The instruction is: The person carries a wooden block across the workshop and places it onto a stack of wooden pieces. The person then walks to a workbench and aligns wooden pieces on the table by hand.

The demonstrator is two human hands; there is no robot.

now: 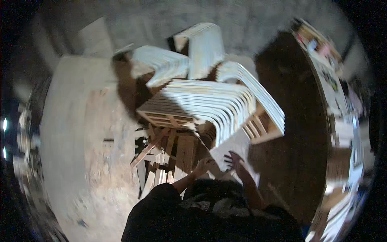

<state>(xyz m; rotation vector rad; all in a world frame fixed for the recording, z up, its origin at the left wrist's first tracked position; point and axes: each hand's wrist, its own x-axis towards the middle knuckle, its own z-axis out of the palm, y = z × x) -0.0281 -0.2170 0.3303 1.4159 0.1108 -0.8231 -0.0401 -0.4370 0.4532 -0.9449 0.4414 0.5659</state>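
The right grip (237, 160) had its fingers spread wide, dark against a pale flat panel (234, 143). It was too blurry to tell if the fingers touched the panel or were just above it. The left grip (204, 165) was bent by the panel's left edge. I could not tell if it was pinching that edge or only resting near it. The panel was in front of the person's body, leaning up toward the stacks. It looked smooth and plain, and its bottom part was partly hidden by the right arm.

Just past the panel was a big stack of bent frames (238, 105). They were whitish on the outside, with round corners, and sat close together like ribs. Bare tan wood showed along the low left side. Another stack of curved pieces (262, 97) leaned on the right, with wooden slats (256, 126) under it. Two more stacks, a tall one (207, 50) and a lower one (165, 60), were behind, and the front stack hid their bottoms.

Left of the left grip lay a messy heap of wood strips (183, 157), some in deep shadow. A wide pale patch (66, 129) spread out on the left, rough and stained. On the far right, a long tabletop (318, 66) held small, smeared things, cut off by the round black rim.
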